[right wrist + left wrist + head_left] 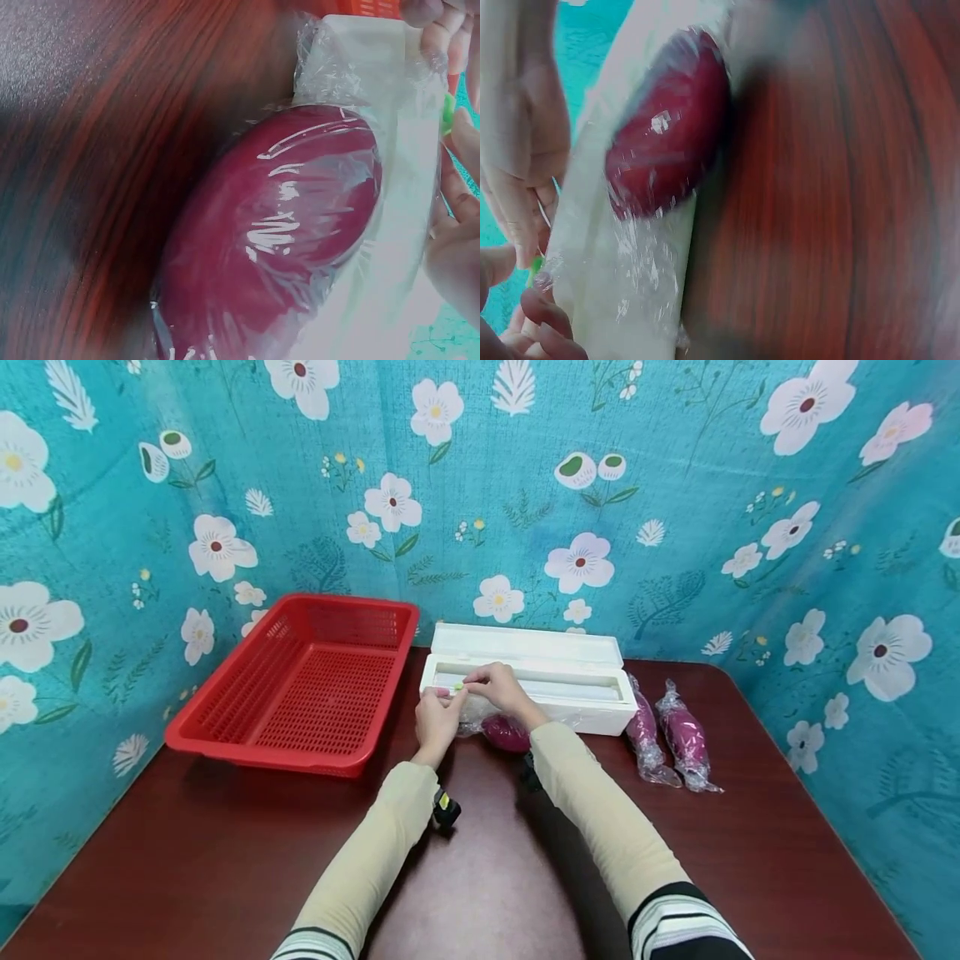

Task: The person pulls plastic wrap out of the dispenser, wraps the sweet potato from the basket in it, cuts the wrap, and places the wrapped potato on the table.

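Note:
A smooth, oval dark-purple item, its kind unclear, lies in clear plastic wrap against the front of a long white box. The box stands with its lid raised. At the box's left end, my left hand pinches the gathered end of the wrap between thumb and fingers. My right hand meets it there, fingertips pinching a small bright-green strip, which looks like a tie. Both wrist views show the purple item close up, with the fingers partly cut off at the edge.
To the left stands a red plastic basket with perforated sides. Two more wrapped purple items, one nearer the box and one farther right, lie on the dark wooden table. A flowered blue curtain hangs behind.

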`<state>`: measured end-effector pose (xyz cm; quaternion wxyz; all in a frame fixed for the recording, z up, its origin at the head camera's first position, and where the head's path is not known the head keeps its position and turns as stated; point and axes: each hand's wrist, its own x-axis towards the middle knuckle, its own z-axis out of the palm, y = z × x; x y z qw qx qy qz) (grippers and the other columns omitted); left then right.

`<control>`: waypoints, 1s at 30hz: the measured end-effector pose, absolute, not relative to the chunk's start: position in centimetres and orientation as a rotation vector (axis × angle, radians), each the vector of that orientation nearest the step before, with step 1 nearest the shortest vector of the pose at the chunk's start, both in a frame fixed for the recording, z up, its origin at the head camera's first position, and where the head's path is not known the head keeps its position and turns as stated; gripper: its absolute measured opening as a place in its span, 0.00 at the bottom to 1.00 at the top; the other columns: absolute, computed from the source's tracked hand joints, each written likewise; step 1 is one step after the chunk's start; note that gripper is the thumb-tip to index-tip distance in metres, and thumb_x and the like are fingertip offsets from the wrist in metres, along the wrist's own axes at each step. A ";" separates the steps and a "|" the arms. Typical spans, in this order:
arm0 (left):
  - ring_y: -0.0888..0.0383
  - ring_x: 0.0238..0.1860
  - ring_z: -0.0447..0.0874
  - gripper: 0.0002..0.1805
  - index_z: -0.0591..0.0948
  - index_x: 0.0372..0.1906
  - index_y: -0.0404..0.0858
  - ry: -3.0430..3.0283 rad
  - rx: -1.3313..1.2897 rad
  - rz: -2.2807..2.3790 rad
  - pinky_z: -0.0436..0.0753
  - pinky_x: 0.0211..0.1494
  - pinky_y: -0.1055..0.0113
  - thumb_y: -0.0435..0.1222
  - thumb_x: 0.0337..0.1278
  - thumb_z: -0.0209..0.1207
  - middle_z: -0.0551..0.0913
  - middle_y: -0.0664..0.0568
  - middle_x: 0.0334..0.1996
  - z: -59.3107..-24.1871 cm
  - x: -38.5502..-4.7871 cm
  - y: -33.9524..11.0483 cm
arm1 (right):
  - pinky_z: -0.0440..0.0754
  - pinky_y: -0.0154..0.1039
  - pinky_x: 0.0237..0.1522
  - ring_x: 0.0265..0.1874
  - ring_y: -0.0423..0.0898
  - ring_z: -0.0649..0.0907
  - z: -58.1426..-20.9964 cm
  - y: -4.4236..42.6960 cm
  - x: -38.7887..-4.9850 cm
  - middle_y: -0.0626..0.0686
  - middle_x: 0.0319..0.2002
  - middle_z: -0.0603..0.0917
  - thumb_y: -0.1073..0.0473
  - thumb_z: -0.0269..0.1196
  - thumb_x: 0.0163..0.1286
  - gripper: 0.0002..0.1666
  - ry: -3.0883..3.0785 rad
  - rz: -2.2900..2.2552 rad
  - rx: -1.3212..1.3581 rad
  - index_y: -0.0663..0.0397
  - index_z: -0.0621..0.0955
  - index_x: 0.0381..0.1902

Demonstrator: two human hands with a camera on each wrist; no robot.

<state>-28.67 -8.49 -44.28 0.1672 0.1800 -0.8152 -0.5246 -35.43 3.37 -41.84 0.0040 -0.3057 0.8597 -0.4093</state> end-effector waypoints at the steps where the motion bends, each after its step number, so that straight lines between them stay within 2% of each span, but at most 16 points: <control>1: 0.54 0.35 0.80 0.19 0.80 0.36 0.36 -2.329 0.525 -1.504 0.75 0.35 0.58 0.49 0.48 0.61 0.84 0.50 0.27 -44.2 -28.6 -8.4 | 0.76 0.36 0.35 0.33 0.48 0.80 -41.8 3.5 -35.4 0.59 0.34 0.83 0.67 0.59 0.60 0.08 2.696 -1.280 -0.962 0.67 0.83 0.34; 3: 0.56 0.31 0.80 0.19 0.84 0.29 0.39 -2.298 0.506 -1.515 0.75 0.31 0.62 0.52 0.44 0.62 0.83 0.53 0.24 -45.0 -29.1 -8.4 | 0.77 0.37 0.35 0.33 0.49 0.80 -41.8 3.7 -35.4 0.59 0.34 0.83 0.67 0.59 0.60 0.08 2.693 -1.295 -0.961 0.68 0.83 0.34; 5: 0.56 0.29 0.79 0.18 0.85 0.25 0.39 -2.287 0.510 -1.549 0.74 0.30 0.62 0.52 0.43 0.63 0.82 0.52 0.22 -45.2 -29.3 -8.2 | 0.77 0.37 0.36 0.34 0.49 0.80 -41.9 3.9 -35.4 0.60 0.34 0.83 0.67 0.59 0.60 0.09 2.681 -1.320 -0.957 0.68 0.82 0.34; 8: 0.56 0.28 0.75 0.17 0.85 0.21 0.38 -2.212 0.505 -1.675 0.72 0.28 0.64 0.49 0.43 0.64 0.80 0.51 0.21 -45.7 -29.9 -8.0 | 0.77 0.37 0.35 0.33 0.50 0.80 -42.1 3.9 -35.4 0.60 0.34 0.83 0.66 0.59 0.61 0.09 2.681 -1.349 -0.952 0.68 0.83 0.34; 10: 0.55 0.24 0.73 0.14 0.84 0.20 0.35 -2.165 0.516 -1.794 0.71 0.26 0.65 0.43 0.45 0.64 0.77 0.49 0.18 -45.8 -30.1 -7.9 | 0.77 0.36 0.33 0.32 0.49 0.80 -42.2 3.8 -35.4 0.60 0.33 0.83 0.66 0.60 0.60 0.08 2.690 -1.363 -0.953 0.68 0.83 0.33; 14: 0.63 0.18 0.68 0.09 0.82 0.13 0.42 -2.024 0.446 -1.861 0.67 0.18 0.72 0.39 0.40 0.65 0.73 0.56 0.13 -51.2 -34.0 -8.1 | 0.75 0.34 0.29 0.26 0.46 0.79 -42.4 3.7 -35.6 0.59 0.31 0.83 0.65 0.60 0.60 0.08 2.703 -1.391 -0.958 0.67 0.83 0.31; 15: 0.63 0.16 0.67 0.08 0.82 0.13 0.43 -2.015 0.434 -1.853 0.65 0.16 0.72 0.38 0.39 0.65 0.73 0.57 0.12 -53.1 -35.3 -8.2 | 0.74 0.33 0.28 0.25 0.45 0.78 -42.4 3.7 -35.6 0.59 0.30 0.83 0.65 0.60 0.60 0.08 2.704 -1.397 -0.963 0.67 0.83 0.31; 17: 0.62 0.17 0.68 0.07 0.83 0.15 0.43 -2.037 0.440 -1.859 0.67 0.17 0.70 0.37 0.39 0.65 0.74 0.56 0.14 -54.7 -36.5 -8.3 | 0.72 0.32 0.26 0.23 0.43 0.77 -42.5 3.6 -35.6 0.59 0.29 0.83 0.66 0.60 0.60 0.08 2.702 -1.413 -0.964 0.67 0.83 0.30; 20: 0.59 0.16 0.68 0.08 0.83 0.18 0.39 -2.060 0.449 -1.898 0.67 0.16 0.68 0.38 0.43 0.64 0.74 0.52 0.15 -53.2 -35.3 -8.2 | 0.71 0.32 0.24 0.21 0.42 0.75 -42.6 3.6 -35.6 0.59 0.28 0.83 0.66 0.60 0.60 0.08 2.698 -1.424 -0.969 0.67 0.83 0.30; 22: 0.56 0.20 0.72 0.09 0.82 0.23 0.33 -2.092 0.508 -1.878 0.72 0.23 0.65 0.37 0.44 0.63 0.75 0.49 0.18 -50.1 -33.0 -7.9 | 0.71 0.32 0.24 0.20 0.41 0.74 -42.6 3.6 -35.6 0.59 0.29 0.83 0.66 0.60 0.60 0.08 2.691 -1.426 -0.971 0.67 0.83 0.30; 24: 0.55 0.24 0.75 0.11 0.78 0.28 0.32 -2.090 0.545 -1.806 0.74 0.29 0.65 0.36 0.42 0.63 0.77 0.48 0.19 -47.7 -31.1 -7.6 | 0.72 0.32 0.25 0.21 0.41 0.75 -42.7 3.6 -35.6 0.58 0.29 0.83 0.65 0.60 0.60 0.08 2.685 -1.420 -0.979 0.67 0.83 0.31; 26: 0.54 0.29 0.76 0.16 0.73 0.36 0.34 -2.129 0.589 -1.705 0.73 0.34 0.63 0.36 0.41 0.64 0.79 0.48 0.22 -45.5 -29.3 -7.3 | 0.72 0.32 0.25 0.21 0.41 0.75 -42.8 3.5 -35.6 0.58 0.30 0.83 0.65 0.60 0.61 0.08 2.679 -1.417 -0.977 0.66 0.83 0.32; 28: 0.53 0.28 0.77 0.19 0.68 0.39 0.39 -2.130 0.576 -1.642 0.73 0.32 0.62 0.34 0.41 0.62 0.78 0.48 0.22 -44.8 -28.6 -7.2 | 0.72 0.32 0.26 0.22 0.42 0.76 -42.9 3.5 -35.6 0.58 0.30 0.83 0.65 0.60 0.60 0.08 2.683 -1.416 -0.985 0.66 0.83 0.32; 30: 0.54 0.27 0.77 0.18 0.68 0.41 0.39 -2.136 0.548 -1.613 0.72 0.30 0.63 0.34 0.43 0.61 0.77 0.49 0.23 -44.8 -28.6 -7.1 | 0.73 0.32 0.27 0.23 0.42 0.76 -43.0 3.5 -35.7 0.58 0.30 0.83 0.65 0.60 0.60 0.08 2.690 -1.416 -0.994 0.66 0.83 0.31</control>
